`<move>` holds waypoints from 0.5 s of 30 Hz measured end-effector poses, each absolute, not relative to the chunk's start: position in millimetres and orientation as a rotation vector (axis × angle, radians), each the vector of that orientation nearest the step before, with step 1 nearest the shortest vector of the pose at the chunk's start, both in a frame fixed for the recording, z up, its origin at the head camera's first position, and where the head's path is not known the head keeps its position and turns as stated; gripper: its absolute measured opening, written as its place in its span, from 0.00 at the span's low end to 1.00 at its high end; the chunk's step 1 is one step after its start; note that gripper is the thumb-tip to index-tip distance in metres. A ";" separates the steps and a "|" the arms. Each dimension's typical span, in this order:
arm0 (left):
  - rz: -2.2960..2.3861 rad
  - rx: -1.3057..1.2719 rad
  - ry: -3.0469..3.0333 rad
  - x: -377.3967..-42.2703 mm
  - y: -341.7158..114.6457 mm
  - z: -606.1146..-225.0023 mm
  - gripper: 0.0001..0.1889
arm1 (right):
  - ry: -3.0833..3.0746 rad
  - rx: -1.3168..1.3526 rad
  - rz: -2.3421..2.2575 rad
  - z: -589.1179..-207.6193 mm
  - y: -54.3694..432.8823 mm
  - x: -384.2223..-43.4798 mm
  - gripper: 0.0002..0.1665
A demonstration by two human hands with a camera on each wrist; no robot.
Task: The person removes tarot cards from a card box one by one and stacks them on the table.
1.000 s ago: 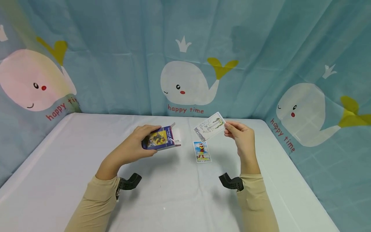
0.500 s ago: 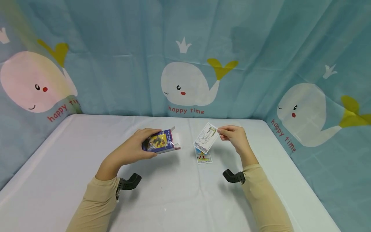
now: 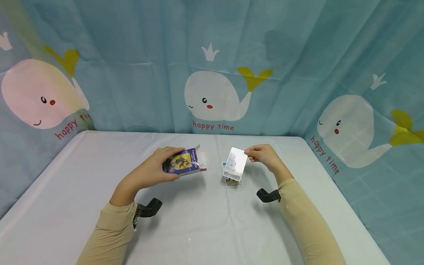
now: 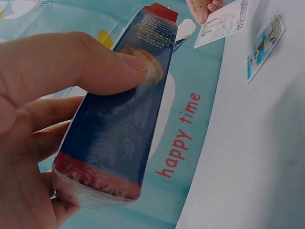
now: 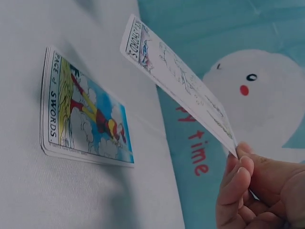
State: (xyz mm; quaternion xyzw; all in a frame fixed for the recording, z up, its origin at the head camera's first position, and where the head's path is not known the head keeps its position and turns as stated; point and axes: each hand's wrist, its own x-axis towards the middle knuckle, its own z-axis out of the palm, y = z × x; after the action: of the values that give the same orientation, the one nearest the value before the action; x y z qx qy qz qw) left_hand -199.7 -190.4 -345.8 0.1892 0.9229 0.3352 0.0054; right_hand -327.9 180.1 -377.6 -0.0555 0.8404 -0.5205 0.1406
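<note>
My left hand [image 3: 154, 167] grips a blue tarot card box [image 3: 182, 161] from its left end, the thumb [image 4: 112, 69] pressed on its narrow printed side. The box's flap end stands open toward the right. Between thumb and fingers my right hand [image 3: 265, 156] pinches the edge of a pale tarot card [image 3: 236, 164], whose lower lettering partly reads "SWORDS" in the right wrist view. That card hangs tilted above a small stack of tarot cards [image 5: 88, 112] on the table, apart from it. The stack's top card is a colourful "Page of Swords", partly hidden in the head view.
A white cloth covers the table [image 3: 198, 228]. Behind it and along the sides hangs a blue curtain [image 3: 139, 92] with whale prints and "happy time" lettering. A black wrist mount [image 3: 149, 208] juts inward from the left sleeve, and another mount [image 3: 267, 195] from the right.
My right hand has moved left and a little down, turning the pale card more upright and bringing it over the stack. The left hand and box have barely shifted.
</note>
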 end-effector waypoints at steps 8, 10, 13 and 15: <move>1.058 0.573 2.866 -200.0 -189.9 -345.7 0.41 | 2.394 -0.220 -1.444 -386.3 180.9 -334.1 0.19; 1.058 0.577 2.865 -200.3 -189.4 -345.7 0.41 | 2.400 -0.230 -1.428 -387.9 181.3 -336.0 0.19; 1.057 0.577 2.863 -200.2 -188.3 -345.2 0.41 | 2.407 -0.236 -1.412 -389.6 182.2 -340.1 0.19; 1.058 0.581 2.861 -199.9 -187.7 -345.0 0.41 | 2.405 -0.234 -1.409 -390.1 182.9 -343.2 0.18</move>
State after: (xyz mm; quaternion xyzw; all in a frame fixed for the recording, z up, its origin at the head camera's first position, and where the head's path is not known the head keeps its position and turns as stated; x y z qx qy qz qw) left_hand -199.9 -187.7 -345.0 0.1870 0.9212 0.3408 0.0181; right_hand -343.2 182.9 -390.1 -0.0823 0.8471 -0.4962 0.1715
